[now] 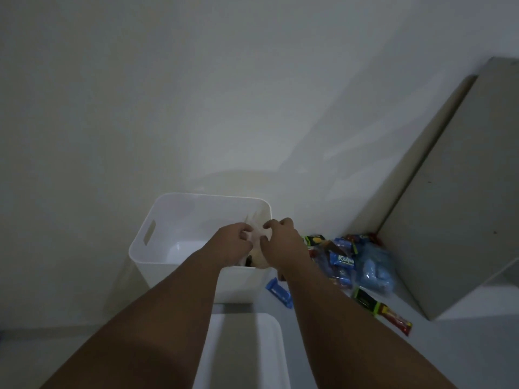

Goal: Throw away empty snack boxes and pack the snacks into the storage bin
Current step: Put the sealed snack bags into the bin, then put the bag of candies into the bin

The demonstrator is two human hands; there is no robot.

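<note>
A white storage bin point(157, 240) with a slot handle stands on the floor against the wall. Both my hands reach over its near right corner. My left hand point(233, 242) and my right hand point(280, 242) pinch a pale, translucent snack bag point(257, 234) between them, held above the bin's opening. Something dark shows under the bag inside the bin. To the right, a heap of wrapped snacks point(345, 262) lies on the floor: blue packets, a green one, a light blue bag. A blue bar point(279, 292) and a red bar point(396, 318) lie nearer to me.
A second white bin point(275, 346) stands just below the first, close to me. A tall beige panel or cabinet point(455, 206) leans along the right. The wall rises right behind the storage bin.
</note>
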